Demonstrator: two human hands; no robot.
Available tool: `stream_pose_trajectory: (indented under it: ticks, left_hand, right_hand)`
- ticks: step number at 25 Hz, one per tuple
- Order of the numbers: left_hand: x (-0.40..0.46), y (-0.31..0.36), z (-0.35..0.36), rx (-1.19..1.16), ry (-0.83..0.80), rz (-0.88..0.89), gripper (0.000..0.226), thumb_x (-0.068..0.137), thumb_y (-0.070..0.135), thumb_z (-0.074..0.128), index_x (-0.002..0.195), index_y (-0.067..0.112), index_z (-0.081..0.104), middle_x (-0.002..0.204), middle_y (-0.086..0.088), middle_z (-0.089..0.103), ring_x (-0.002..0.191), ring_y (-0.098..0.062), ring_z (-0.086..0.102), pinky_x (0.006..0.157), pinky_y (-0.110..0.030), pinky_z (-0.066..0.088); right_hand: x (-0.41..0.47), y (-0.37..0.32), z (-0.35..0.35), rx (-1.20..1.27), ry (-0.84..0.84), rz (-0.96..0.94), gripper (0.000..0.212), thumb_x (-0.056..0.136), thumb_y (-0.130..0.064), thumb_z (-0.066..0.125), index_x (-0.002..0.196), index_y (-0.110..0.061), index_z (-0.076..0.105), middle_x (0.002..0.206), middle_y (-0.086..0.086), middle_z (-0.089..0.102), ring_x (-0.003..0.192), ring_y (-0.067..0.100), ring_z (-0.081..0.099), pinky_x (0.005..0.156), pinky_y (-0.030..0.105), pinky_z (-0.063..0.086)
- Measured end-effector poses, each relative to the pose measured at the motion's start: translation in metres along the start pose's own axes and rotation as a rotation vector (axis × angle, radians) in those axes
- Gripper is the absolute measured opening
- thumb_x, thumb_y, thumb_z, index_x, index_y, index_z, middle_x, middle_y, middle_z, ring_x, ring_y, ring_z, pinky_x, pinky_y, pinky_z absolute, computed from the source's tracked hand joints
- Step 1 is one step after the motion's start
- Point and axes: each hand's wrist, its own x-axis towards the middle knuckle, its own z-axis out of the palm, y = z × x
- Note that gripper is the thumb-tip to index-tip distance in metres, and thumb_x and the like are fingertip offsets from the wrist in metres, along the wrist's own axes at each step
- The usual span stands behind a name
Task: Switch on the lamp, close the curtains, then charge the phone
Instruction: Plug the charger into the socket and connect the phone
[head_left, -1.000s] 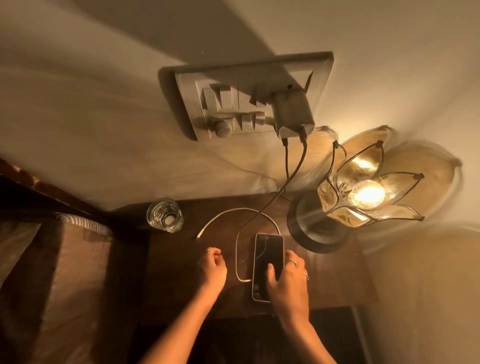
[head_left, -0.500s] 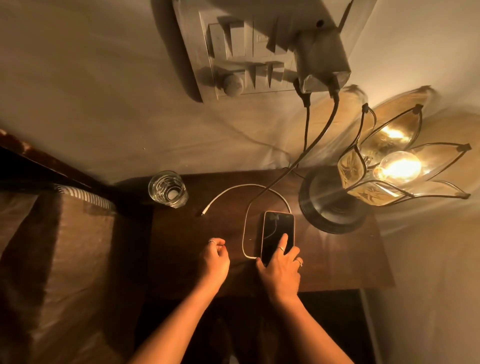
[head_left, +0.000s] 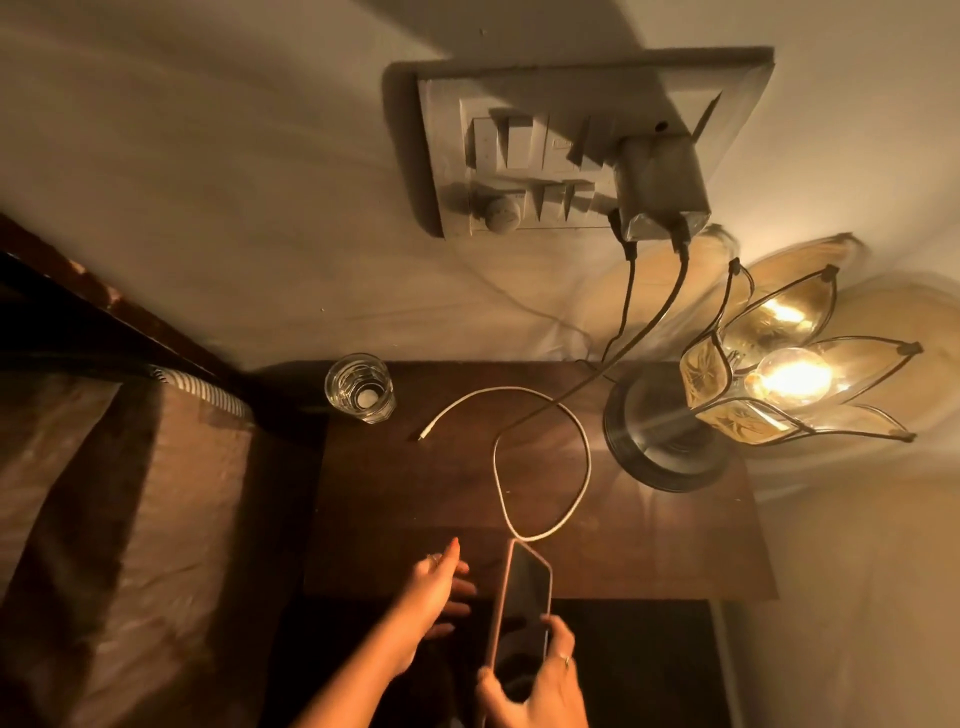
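My right hand (head_left: 540, 680) has lifted the dark, pale-cased phone (head_left: 521, 605) off the wooden bedside table (head_left: 415, 499), fingers curled round it; my left hand (head_left: 434, 590) hovers beside the phone, fingers loose. White cable (head_left: 582, 447) still unconnected.

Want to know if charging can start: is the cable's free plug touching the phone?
Apart. The head view shows the plug lying on the table near the glass, with bare wood between it and the phone held by the right hand.
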Motion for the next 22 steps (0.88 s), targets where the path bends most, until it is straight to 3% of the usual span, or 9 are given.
stream_pose_trajectory:
  ticks: [3,5,8,10,12,14,17,19,22]
  left_hand:
    - [-0.014,-0.02,-0.022,-0.063,-0.239,-0.128,0.074,0.076,0.077,0.033,0.101,0.014,0.063,0.095,-0.005,0.068,0.08,-0.02,0.064,0.069,-0.029,0.05]
    - [-0.021,-0.031,-0.036,-0.184,-0.397,-0.174,0.089,0.066,0.086,0.036,0.101,0.01,0.067,0.102,-0.012,0.066,0.091,-0.027,0.063,0.081,-0.036,0.051]
    - [-0.03,-0.038,-0.052,-0.363,-0.459,-0.169,0.102,0.062,0.084,0.043,0.114,-0.001,0.064,0.11,-0.021,0.067,0.103,-0.033,0.064,0.099,-0.04,0.047]
    - [-0.03,-0.033,-0.059,-0.439,-0.421,-0.138,0.094,0.063,0.076,0.052,0.114,-0.002,0.063,0.095,-0.016,0.07,0.086,-0.027,0.068,0.09,-0.04,0.052]
    - [-0.029,-0.02,-0.064,-0.515,-0.358,-0.109,0.08,0.065,0.068,0.056,0.102,-0.001,0.068,0.08,-0.014,0.071,0.07,-0.025,0.069,0.073,-0.035,0.057]
    - [-0.023,-0.009,-0.071,-0.611,-0.303,-0.063,0.07,0.072,0.067,0.049,0.086,0.002,0.069,0.07,-0.014,0.072,0.058,-0.024,0.069,0.059,-0.03,0.058]
    - [-0.014,0.004,-0.081,-0.736,-0.243,-0.004,0.069,0.077,0.07,0.044,0.073,0.007,0.075,0.067,-0.012,0.074,0.056,-0.023,0.071,0.051,-0.028,0.058]
    - [-0.006,0.008,-0.089,-0.783,-0.214,0.029,0.071,0.075,0.073,0.046,0.078,0.009,0.077,0.075,-0.013,0.075,0.063,-0.026,0.072,0.062,-0.036,0.06]
    - [0.006,0.013,-0.099,-0.869,-0.229,-0.005,0.091,0.058,0.083,0.053,0.115,0.013,0.065,0.107,-0.017,0.071,0.09,-0.034,0.07,0.086,-0.051,0.053]
  right_hand:
    - [-0.018,-0.002,0.038,0.084,-0.049,0.106,0.071,0.049,-0.03,0.081,0.103,-0.034,0.033,0.114,0.005,0.055,0.098,0.017,0.058,0.086,0.02,0.045]
    - [-0.027,-0.002,0.055,0.128,-0.084,0.074,0.065,0.04,-0.039,0.08,0.087,-0.04,0.035,0.102,-0.001,0.052,0.093,0.014,0.056,0.081,0.02,0.042]
    - [-0.028,-0.02,0.062,-0.044,-0.153,-0.023,0.071,0.053,-0.049,0.075,0.109,-0.035,0.034,0.103,-0.006,0.04,0.105,0.011,0.052,0.092,0.018,0.04]
    - [-0.021,-0.03,0.061,-0.211,-0.281,-0.147,0.089,0.062,-0.057,0.066,0.135,-0.024,0.025,0.118,-0.005,0.038,0.121,0.009,0.046,0.103,0.019,0.036]
    - [-0.012,-0.043,0.057,-0.248,-0.364,-0.217,0.092,0.071,-0.062,0.06,0.142,-0.024,0.015,0.139,-0.003,0.036,0.131,0.01,0.04,0.107,0.024,0.035]
    - [0.003,-0.058,0.056,-0.268,-0.337,-0.3,0.07,0.082,-0.061,0.048,0.138,-0.03,0.021,0.141,-0.003,0.043,0.128,0.016,0.046,0.1,0.032,0.04]
    - [0.044,-0.086,0.055,-0.428,-0.101,-0.456,0.033,0.093,-0.041,0.04,0.118,-0.02,0.041,0.123,0.006,0.054,0.114,0.03,0.051,0.09,0.041,0.045]
    - [0.084,-0.109,0.06,-0.531,-0.044,-0.522,0.033,0.09,-0.023,0.046,0.121,-0.012,0.044,0.123,0.011,0.049,0.115,0.034,0.046,0.095,0.044,0.042]
    - [0.144,-0.139,0.073,-0.684,-0.013,-0.603,0.052,0.084,-0.006,0.048,0.134,-0.015,0.04,0.132,0.012,0.044,0.121,0.035,0.043,0.1,0.043,0.041]
